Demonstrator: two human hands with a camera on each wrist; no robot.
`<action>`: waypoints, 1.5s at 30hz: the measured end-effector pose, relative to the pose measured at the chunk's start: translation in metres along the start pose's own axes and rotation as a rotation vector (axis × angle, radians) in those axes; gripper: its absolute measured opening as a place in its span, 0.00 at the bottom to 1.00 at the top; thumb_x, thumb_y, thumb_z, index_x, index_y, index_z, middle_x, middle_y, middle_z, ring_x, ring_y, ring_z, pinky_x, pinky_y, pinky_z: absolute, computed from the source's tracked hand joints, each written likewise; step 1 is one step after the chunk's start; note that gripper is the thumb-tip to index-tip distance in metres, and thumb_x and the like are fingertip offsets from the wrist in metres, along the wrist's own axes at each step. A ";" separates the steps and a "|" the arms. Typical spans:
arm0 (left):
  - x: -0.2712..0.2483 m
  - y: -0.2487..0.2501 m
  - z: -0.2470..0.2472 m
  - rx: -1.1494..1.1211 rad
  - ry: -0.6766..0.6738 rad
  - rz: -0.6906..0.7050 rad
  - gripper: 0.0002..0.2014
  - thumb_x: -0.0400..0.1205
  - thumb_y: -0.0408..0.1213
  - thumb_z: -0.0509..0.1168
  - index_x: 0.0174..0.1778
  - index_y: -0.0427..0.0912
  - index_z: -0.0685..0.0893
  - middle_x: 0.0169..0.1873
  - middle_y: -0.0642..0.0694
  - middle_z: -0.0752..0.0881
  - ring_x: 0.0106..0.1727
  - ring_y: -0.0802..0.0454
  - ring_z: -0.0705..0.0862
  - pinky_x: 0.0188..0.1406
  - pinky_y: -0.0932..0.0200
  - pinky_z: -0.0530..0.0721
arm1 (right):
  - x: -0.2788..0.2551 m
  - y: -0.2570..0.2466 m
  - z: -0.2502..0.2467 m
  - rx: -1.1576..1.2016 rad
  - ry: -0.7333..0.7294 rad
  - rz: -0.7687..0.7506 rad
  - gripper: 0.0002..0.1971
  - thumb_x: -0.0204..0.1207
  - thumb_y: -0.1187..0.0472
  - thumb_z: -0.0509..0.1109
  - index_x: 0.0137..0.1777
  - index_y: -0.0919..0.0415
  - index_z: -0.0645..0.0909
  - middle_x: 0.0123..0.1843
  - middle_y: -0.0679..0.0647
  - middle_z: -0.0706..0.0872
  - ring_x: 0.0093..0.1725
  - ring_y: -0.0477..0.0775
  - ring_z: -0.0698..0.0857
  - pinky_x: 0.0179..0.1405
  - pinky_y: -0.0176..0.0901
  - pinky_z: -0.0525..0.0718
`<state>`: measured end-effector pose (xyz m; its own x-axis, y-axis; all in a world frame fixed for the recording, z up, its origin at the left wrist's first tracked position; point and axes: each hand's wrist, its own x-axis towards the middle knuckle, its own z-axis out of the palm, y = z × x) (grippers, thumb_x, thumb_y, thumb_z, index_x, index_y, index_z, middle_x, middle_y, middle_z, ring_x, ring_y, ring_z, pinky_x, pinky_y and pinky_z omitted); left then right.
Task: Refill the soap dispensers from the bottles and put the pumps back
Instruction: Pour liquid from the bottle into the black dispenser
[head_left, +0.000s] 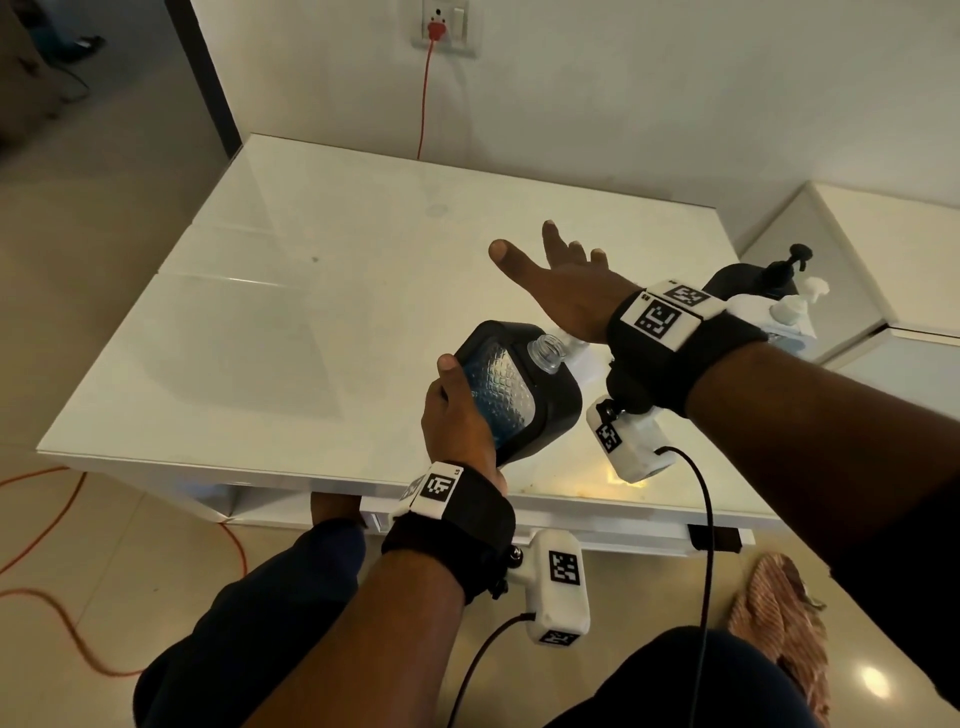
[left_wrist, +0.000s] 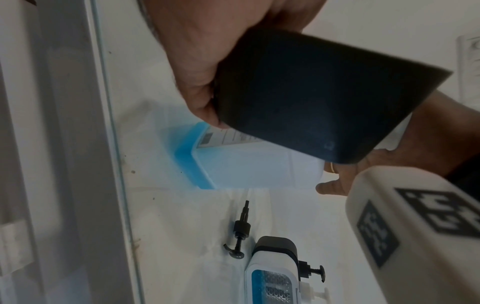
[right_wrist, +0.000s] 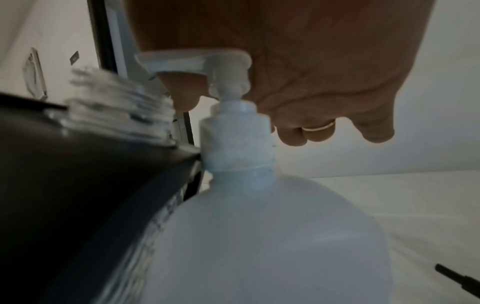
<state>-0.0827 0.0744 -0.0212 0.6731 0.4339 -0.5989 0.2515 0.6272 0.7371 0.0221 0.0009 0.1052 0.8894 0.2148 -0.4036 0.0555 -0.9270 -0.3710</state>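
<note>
My left hand (head_left: 457, 410) grips a black soap dispenser (head_left: 519, 389) by its base and tilts it; its pump is off and its clear threaded neck (right_wrist: 116, 107) is bare. The neck sits just under the nozzle of a white pump head (right_wrist: 197, 61) on a large translucent refill bottle (right_wrist: 272, 236). That bottle (left_wrist: 246, 164) stands on the table with blue soap (left_wrist: 187, 156) low inside. My right hand (head_left: 566, 291) is spread flat, palm down, over the pump head; in the head view it hides most of the bottle.
A loose black pump (left_wrist: 240, 236) lies on the white glass table (head_left: 311, 312), beside a white dispenser (left_wrist: 272, 273) with its pump on. A black dispenser (head_left: 748, 275) stands at the back right. A lower cabinet (head_left: 857, 234) stands beyond, a cloth (head_left: 779, 623) on the floor.
</note>
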 end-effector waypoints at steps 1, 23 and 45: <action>-0.001 0.001 0.000 0.002 0.000 -0.002 0.26 0.72 0.80 0.55 0.49 0.66 0.83 0.64 0.47 0.88 0.65 0.37 0.87 0.68 0.31 0.87 | 0.000 0.000 -0.001 0.006 -0.007 -0.004 0.52 0.72 0.16 0.41 0.89 0.44 0.33 0.91 0.57 0.39 0.89 0.62 0.35 0.84 0.68 0.38; -0.002 0.001 0.002 -0.031 0.006 -0.016 0.18 0.87 0.69 0.55 0.47 0.62 0.82 0.52 0.55 0.86 0.63 0.38 0.86 0.70 0.31 0.86 | -0.001 -0.003 -0.006 0.024 0.001 -0.008 0.51 0.73 0.17 0.41 0.89 0.44 0.34 0.91 0.57 0.40 0.89 0.62 0.35 0.84 0.68 0.38; -0.002 0.001 0.001 -0.050 0.025 -0.042 0.18 0.88 0.68 0.55 0.47 0.62 0.81 0.55 0.52 0.85 0.65 0.37 0.85 0.71 0.31 0.85 | 0.001 0.000 0.001 -0.038 0.048 -0.002 0.52 0.71 0.16 0.42 0.89 0.43 0.33 0.91 0.55 0.39 0.89 0.61 0.36 0.83 0.72 0.39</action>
<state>-0.0827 0.0733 -0.0189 0.6450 0.4218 -0.6373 0.2443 0.6764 0.6949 0.0225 0.0016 0.1035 0.9101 0.2021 -0.3618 0.0735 -0.9379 -0.3391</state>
